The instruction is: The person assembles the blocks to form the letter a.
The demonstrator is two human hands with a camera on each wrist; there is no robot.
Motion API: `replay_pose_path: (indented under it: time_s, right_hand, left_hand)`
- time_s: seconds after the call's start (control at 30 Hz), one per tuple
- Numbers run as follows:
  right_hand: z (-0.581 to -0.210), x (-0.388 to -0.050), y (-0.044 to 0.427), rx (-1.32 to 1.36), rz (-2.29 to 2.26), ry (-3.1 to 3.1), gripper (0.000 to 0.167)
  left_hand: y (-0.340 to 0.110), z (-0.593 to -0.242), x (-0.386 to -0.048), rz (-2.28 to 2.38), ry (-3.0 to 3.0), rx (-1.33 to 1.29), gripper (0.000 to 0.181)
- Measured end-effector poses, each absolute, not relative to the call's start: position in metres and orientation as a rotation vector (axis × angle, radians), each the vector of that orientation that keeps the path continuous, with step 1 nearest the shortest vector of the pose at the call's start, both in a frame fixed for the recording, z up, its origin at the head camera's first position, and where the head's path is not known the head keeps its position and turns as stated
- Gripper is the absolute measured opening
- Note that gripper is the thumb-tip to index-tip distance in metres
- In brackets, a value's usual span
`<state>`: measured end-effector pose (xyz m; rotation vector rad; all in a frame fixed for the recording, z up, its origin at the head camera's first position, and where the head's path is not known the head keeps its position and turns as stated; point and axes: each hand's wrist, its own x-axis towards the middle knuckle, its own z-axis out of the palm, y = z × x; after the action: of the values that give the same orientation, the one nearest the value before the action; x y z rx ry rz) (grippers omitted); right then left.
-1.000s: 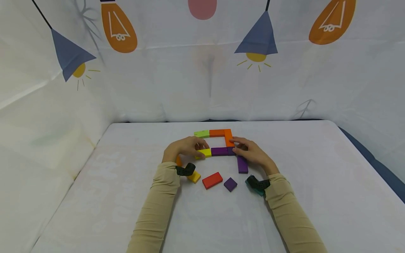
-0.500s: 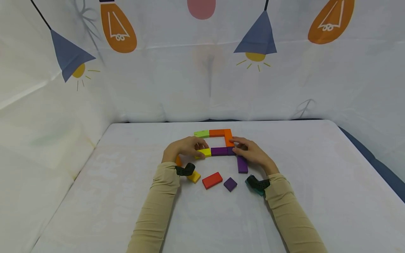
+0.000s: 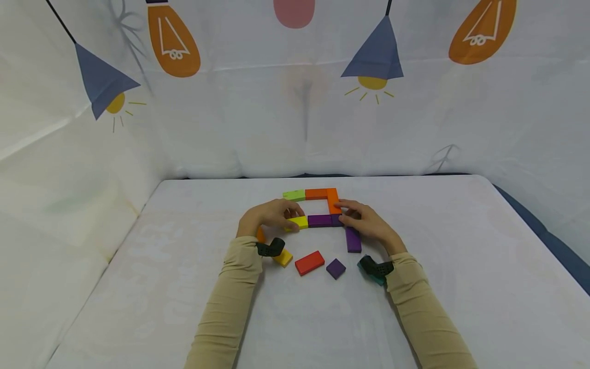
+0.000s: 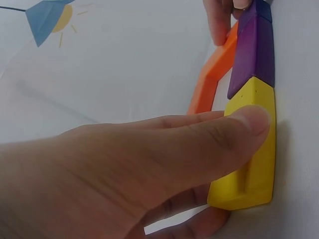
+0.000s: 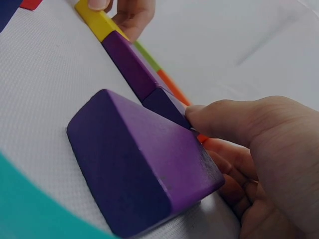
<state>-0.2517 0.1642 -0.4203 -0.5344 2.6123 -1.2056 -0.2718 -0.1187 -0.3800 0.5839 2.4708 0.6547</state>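
Observation:
In the head view my left hand pinches a yellow block, its thumb on the near side and fingers behind. That block meets the end of a long purple block. Beyond this, in the same row, lies a small purple block. My right hand has its thumb against this small block and its fingers behind, by an orange block running away from the row. A dark orange block and a lime green block form the far side; my left hand partly covers the frame's left side.
Another purple block lies just below my right hand. Nearer are a red block, a purple square block and a yellow block. A teal block and an orange block are partly hidden by the wrists.

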Motion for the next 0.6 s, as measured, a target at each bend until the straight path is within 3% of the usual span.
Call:
replay_pose_path:
  time_s: [0.6]
  right_hand:
    - [-0.4209,-0.254,0.1656,-0.554,-1.208,2.615,0.048]
  left_hand:
    - [-0.1276,-0.3758,-0.2734,0.765,2.561,0.725,0.033]
